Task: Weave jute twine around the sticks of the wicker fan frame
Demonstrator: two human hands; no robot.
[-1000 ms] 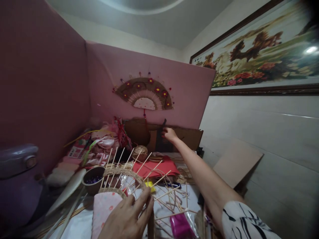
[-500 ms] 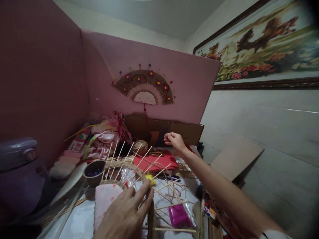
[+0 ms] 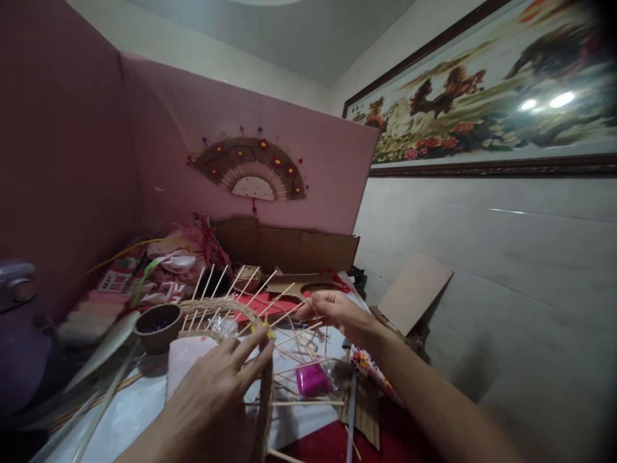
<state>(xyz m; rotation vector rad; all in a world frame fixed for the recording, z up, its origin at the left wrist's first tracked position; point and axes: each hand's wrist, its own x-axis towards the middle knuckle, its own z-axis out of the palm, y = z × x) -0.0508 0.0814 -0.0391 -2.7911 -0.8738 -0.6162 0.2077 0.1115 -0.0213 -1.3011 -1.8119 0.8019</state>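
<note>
Pink board (image 3: pixel 250 109) stands as the back wall beyond both of my hands, with a brown woven fan (image 3: pixel 248 172) pinned on it and a strip of cardboard (image 3: pixel 289 247) leaning below. The bench (image 3: pixel 139 411), covered in white, carries everything under my grips. The half-woven fan frame (image 3: pixel 219 315), its thin wooden spokes splaying up and out, lies directly beneath my left hand (image 3: pixel 219 399), whose fingers are spread flat and pressing on its woven arc and pink fabric centre. My right hand (image 3: pixel 337 312) sits just right of the frame with its grip pinched narrow at the spoke tips; I cannot tell what it pinches. A small brown bowl (image 3: pixel 157 321) rests left of my left hand, and a magenta packet (image 3: pixel 312 379) lies between my two hands.
</note>
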